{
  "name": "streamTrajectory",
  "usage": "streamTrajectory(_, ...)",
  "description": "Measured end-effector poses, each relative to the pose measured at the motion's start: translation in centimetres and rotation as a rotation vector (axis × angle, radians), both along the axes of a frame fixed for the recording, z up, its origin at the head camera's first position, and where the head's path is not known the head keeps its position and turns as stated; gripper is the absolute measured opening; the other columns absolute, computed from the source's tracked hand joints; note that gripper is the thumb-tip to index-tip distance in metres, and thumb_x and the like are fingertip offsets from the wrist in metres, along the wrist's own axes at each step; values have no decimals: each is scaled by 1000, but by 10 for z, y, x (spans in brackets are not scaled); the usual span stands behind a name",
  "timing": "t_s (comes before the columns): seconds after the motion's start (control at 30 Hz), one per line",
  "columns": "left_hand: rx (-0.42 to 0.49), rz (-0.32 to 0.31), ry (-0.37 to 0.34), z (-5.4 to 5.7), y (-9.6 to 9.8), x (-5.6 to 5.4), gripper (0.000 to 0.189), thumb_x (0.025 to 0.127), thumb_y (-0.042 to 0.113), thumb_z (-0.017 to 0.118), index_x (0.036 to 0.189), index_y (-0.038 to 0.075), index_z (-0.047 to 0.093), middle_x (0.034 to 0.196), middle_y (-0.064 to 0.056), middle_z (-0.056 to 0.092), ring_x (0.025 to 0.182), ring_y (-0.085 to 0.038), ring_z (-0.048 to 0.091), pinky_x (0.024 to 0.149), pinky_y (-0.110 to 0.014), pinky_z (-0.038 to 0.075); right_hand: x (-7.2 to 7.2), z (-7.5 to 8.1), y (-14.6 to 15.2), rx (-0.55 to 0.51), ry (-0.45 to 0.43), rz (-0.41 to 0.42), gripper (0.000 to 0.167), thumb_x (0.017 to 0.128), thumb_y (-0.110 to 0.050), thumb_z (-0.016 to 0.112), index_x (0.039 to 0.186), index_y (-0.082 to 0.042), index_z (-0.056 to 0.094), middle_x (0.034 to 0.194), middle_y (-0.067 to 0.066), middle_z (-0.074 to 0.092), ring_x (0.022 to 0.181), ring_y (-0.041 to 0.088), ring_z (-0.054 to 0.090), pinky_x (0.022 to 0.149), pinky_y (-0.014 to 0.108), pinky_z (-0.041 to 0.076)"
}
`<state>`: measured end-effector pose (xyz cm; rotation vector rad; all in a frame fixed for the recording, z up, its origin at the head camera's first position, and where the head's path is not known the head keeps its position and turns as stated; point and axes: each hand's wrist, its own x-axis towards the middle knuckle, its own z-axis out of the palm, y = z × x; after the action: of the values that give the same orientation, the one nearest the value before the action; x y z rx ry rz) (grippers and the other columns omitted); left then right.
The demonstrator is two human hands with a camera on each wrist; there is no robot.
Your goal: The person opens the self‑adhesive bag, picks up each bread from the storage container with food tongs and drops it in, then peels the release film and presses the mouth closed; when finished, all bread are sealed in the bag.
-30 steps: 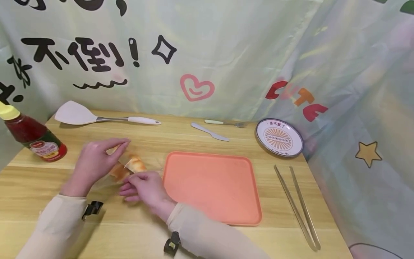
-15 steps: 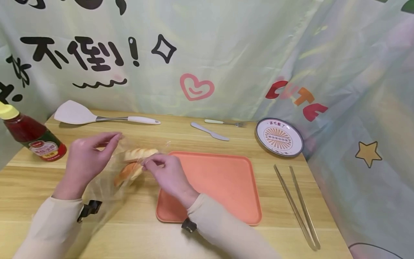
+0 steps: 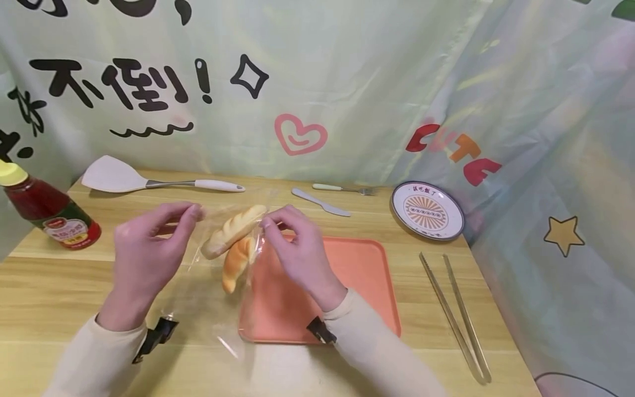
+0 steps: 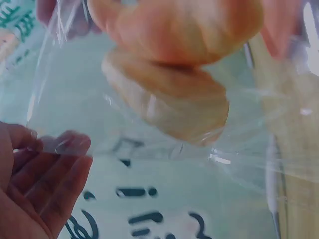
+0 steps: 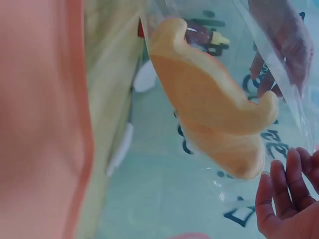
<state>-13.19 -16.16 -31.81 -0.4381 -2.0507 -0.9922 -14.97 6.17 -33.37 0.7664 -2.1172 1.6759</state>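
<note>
A clear plastic bag (image 3: 210,306) is stretched between my hands, lifted off the table. My left hand (image 3: 154,253) pinches one edge, thumb against fingers. The opposite edge is pinched by my right hand (image 3: 302,256), above the tray's left part. Through the film I see a long scored bread loaf (image 3: 235,229) and a curved, browned croissant (image 3: 237,263) just below it. The left wrist view shows the croissant (image 4: 174,30) and loaf (image 4: 172,99) pressed together behind the film. In the right wrist view, the croissant (image 5: 204,84) partly covers the loaf (image 5: 229,152).
An orange tray (image 3: 347,286) lies under my right hand. Behind are a white spatula (image 3: 116,176), a table knife (image 3: 322,202) and a fork (image 3: 342,188). A ketchup bottle (image 3: 54,212) stands left; a plate (image 3: 428,211) and metal tongs (image 3: 458,320) lie right.
Both hands have moved rightward, the right one farther, from beside the tray to above it. The bag has been lifted and spread, and the loaf and croissant have swung right with it, now tilted.
</note>
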Motion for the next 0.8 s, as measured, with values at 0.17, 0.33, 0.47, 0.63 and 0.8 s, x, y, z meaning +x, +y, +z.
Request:
streamTrajectory(0.17,90,-71,48,6,20,9,5,88,1,72,89,-3,75,82,-9,74,80,6,65,71,-10,51,2,10,14,-66,141,-39,13,97,-4,59,87,-2,68,85,4,62,85,18,59,80,33,54)
streamTrajectory(0.33,157,-158,110,9,39,14,10,89,5,72,85,-4,74,79,-9,73,77,-2,68,69,-14,53,4,18,26,-141,192,-27,12,97,1,55,90,4,64,88,11,63,85,24,60,82,37,54)
streamTrajectory(0.47,198,-204,137,11,50,15,15,89,10,72,84,-3,74,78,-9,73,74,-6,69,68,-16,55,8,23,36,-224,174,42,12,98,2,53,92,9,61,90,18,64,88,31,63,81,37,53)
streamTrajectory(0.63,231,-239,153,12,61,16,21,90,16,73,83,-3,74,78,-9,73,74,-8,69,69,-18,55,12,31,45,-282,204,104,17,101,-3,51,93,10,59,92,21,64,95,32,65,86,44,53)
streamTrajectory(0.8,217,-287,153,12,67,15,28,92,25,73,85,-3,73,79,-9,72,74,-12,70,71,-19,56,16,39,49,-307,262,102,22,102,-7,51,91,10,58,90,20,64,94,35,67,86,47,53)
